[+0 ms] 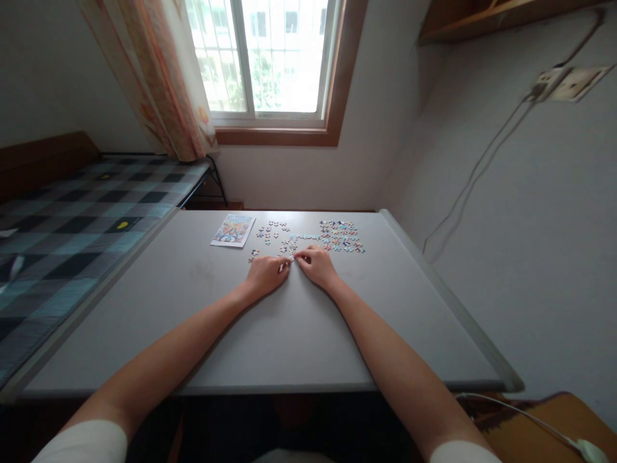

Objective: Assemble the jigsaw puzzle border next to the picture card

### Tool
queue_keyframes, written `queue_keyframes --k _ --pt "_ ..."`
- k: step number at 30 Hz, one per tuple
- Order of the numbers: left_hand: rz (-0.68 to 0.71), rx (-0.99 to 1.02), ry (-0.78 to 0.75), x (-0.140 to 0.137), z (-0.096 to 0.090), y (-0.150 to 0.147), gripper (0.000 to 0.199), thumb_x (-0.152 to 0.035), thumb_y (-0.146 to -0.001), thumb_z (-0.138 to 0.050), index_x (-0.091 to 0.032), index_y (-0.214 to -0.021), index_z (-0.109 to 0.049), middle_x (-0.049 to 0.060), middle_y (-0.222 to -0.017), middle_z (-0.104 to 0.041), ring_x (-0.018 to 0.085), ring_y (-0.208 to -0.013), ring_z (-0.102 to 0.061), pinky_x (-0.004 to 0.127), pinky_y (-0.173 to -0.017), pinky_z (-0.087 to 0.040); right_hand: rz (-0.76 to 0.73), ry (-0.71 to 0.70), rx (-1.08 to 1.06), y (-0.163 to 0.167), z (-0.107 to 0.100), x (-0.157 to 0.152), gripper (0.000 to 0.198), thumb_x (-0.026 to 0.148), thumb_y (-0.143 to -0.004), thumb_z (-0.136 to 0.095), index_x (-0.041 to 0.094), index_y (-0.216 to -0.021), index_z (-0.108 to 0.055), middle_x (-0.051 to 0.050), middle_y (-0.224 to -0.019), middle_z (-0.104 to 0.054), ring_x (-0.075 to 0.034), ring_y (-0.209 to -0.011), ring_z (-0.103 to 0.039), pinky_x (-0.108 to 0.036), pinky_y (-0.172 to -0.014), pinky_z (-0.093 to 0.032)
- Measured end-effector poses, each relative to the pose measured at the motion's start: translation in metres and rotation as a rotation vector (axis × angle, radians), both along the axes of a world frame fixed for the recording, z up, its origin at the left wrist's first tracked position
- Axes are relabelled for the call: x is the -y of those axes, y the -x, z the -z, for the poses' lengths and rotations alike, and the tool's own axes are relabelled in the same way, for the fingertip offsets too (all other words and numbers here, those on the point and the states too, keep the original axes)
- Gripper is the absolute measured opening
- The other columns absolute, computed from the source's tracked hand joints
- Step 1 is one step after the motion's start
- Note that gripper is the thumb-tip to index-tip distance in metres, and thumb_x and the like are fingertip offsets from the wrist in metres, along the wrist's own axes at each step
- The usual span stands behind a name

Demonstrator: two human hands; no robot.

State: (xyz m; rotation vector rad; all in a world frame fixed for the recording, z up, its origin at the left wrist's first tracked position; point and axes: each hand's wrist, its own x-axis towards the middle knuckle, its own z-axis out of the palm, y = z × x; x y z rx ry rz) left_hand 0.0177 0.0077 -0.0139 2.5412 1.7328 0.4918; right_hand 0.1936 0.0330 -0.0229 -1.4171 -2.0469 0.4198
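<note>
My left hand [268,274] rests on the table with its fingers pinched together. Opposite it, my right hand [316,263] is also closed in a pinch, its fingertips almost meeting those of the left. A small pale jigsaw puzzle piece [292,258] shows between the fingertips, with both hands on it; the fingers partly cover it. Just beyond the hands runs a joined strip of light blue puzzle pieces [304,237]. Loose puzzle pieces [267,235] are scattered to the left of that strip, and a denser group of colourful puzzle pieces [342,236] lies to its right.
A printed picture card [234,230] lies at the far left of the white table [193,328]. Left of the table stands a bed [96,199] with a checked cover. A window [270,58] is ahead. Cables [470,180] hang from a wall socket [569,83] on the right.
</note>
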Motion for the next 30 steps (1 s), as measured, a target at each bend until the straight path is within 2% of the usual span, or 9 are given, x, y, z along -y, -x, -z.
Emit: queue_keyframes --k 30 --pt "-0.023 -0.003 0.027 0.0016 -0.0029 -0.0009 0.032 -0.031 -0.084 -0.046 -0.029 -0.105 -0.070 0.002 -0.076 -0.072 0.018 -0.072 -0.065 0.025 -0.070 -0.045 -0.006 -0.010 -0.013 -0.0001 0.0011 -0.0009 0.019 0.025 -0.084 -0.055 0.024 -0.088 -0.074 -0.004 -0.084 -0.062 -0.017 -0.086 -0.054 -0.030 -0.082 -0.036"
